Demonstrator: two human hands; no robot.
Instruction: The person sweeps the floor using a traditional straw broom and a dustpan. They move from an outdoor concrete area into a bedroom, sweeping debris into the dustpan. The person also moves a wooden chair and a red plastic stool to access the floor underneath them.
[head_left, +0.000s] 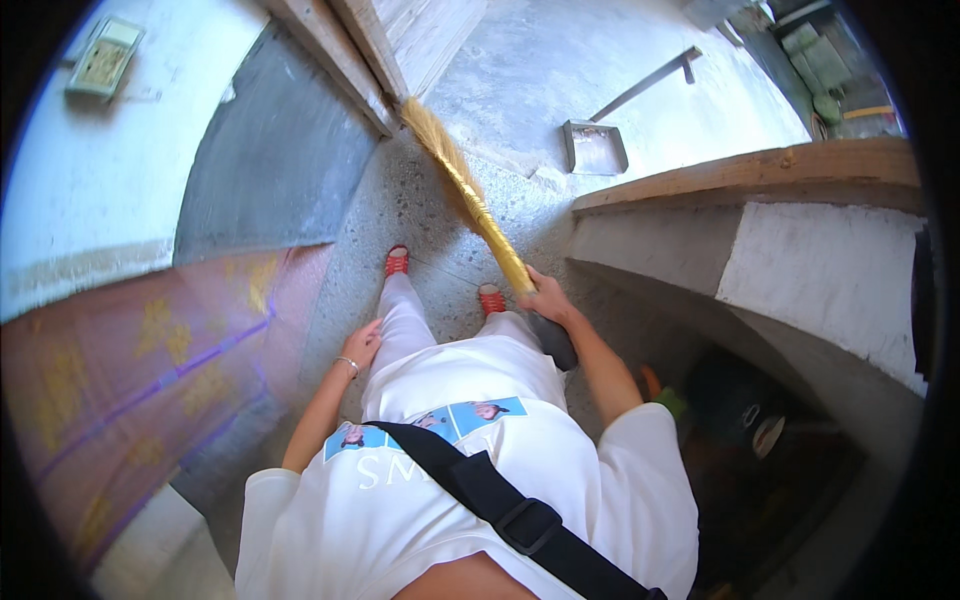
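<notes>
My right hand (548, 298) grips a straw broom (470, 195) near its bound golden handle; a dark end of the handle pokes out below my wrist. The bristles reach forward to the speckled floor by a doorway threshold. My left hand (362, 345) hangs beside my thigh, fingers loosely apart, holding nothing, a thin bracelet on the wrist. I stand in white trousers with red sandals (397, 260) on both feet.
A metal dustpan (594, 147) with a long handle lies on the concrete beyond the doorway. A wooden door frame (335, 50) stands ahead to the left. A concrete counter with a wooden ledge (760, 170) is at the right; dark items sit beneath it. A patterned pink cloth (150, 350) is at the left.
</notes>
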